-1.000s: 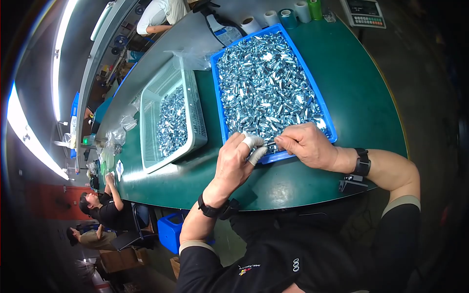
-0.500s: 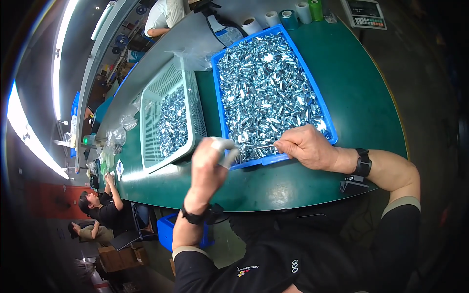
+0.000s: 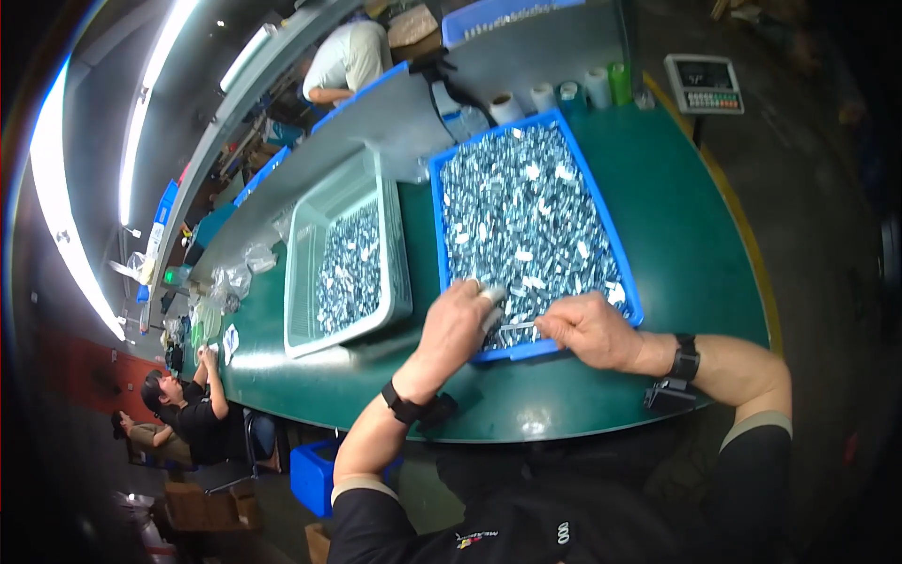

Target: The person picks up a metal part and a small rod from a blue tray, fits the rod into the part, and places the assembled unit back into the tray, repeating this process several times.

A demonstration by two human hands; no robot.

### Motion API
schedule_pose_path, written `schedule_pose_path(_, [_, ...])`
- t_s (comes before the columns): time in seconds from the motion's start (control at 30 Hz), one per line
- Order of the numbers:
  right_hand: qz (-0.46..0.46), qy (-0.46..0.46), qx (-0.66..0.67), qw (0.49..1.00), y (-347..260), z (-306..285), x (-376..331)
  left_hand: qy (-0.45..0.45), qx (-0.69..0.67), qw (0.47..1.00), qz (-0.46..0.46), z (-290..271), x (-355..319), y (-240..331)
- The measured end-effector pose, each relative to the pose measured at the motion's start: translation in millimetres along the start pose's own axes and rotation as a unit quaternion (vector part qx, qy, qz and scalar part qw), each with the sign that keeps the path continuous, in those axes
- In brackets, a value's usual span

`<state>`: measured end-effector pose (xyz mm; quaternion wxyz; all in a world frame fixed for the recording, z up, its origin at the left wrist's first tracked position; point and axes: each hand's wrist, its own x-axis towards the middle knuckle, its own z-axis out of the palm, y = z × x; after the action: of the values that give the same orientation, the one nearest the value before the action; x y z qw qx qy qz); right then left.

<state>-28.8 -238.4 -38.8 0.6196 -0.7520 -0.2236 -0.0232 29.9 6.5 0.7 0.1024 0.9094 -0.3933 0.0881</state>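
Blue tray of metal pieces, pale basket holding more, right hand pinching thin rod, left hand grip unclear

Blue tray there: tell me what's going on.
A person's right hand grips one end of a thin metal rod over the near end of the blue tray, which is full of small shiny metal pieces. The left hand, with white finger covers, is near the rod's other end; contact is unclear. A pale green basket to the left holds more metal pieces.
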Motion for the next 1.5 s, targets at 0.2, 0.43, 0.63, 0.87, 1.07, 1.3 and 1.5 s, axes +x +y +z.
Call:
schedule_pose_path(0.2, [-0.024,-0.003,-0.014,1.0,-2.3,0.7,-4.9,-0.008,-0.023,1.0,-0.015,2.3,-2.1,0.2])
schedule_pose_path(0.43, [0.007,0.017,0.013,1.0,0.7,3.2,-7.7,-0.004,-0.302,0.936,-0.182,-7.7,-14.4,23.3])
schedule_pose_path(0.63, [0.012,0.041,0.005,0.999,-2.9,1.6,-2.5,0.032,-0.571,0.777,-0.264,-4.0,-21.7,19.5])
schedule_pose_path(0.87, [0.011,0.062,0.024,0.998,-0.7,-0.1,-1.9,0.076,-0.645,0.712,-0.268,7.6,-28.7,18.2])
schedule_pose_path(1.07, [0.008,0.054,0.016,0.998,-4.3,0.6,-5.2,0.086,-0.667,0.69,-0.266,10.4,-31.3,25.5])
schedule_pose_path(1.3, [0.017,0.061,0.011,0.998,-4.0,0.4,-4.9,0.083,-0.62,0.744,-0.234,25.2,-31.2,39.6])
schedule_pose_path(1.5, [0.039,0.034,-0.005,0.999,-4.7,-0.3,-1.8,0.114,-0.418,0.884,-0.176,24.3,-30.4,40.9])
